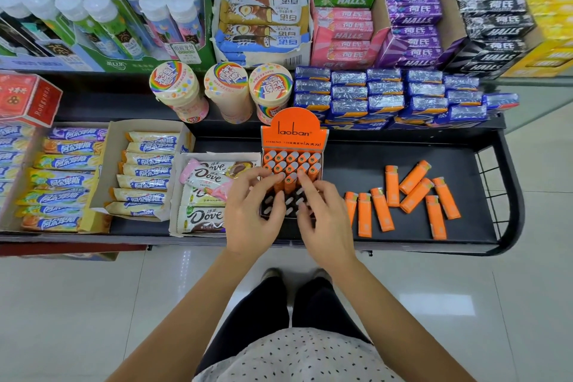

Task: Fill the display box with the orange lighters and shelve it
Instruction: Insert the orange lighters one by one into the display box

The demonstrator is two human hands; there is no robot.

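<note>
Both hands' fingers (280, 178) are pinching upright orange lighters (290, 183) in the display box (294, 133) on the shelf (356, 161) — light, slick plastic, likely best gripped by their sides; loose lighters (415, 192) are lying rightward.

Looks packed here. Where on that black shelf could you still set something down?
Bare black shelf between the display box and loose lighters, plus a strip behind them. Left of the box, Dove bars crowd everything.

Both hands (288, 211) over display box (294, 136) (loose lighters (406, 198) beside).
</note>
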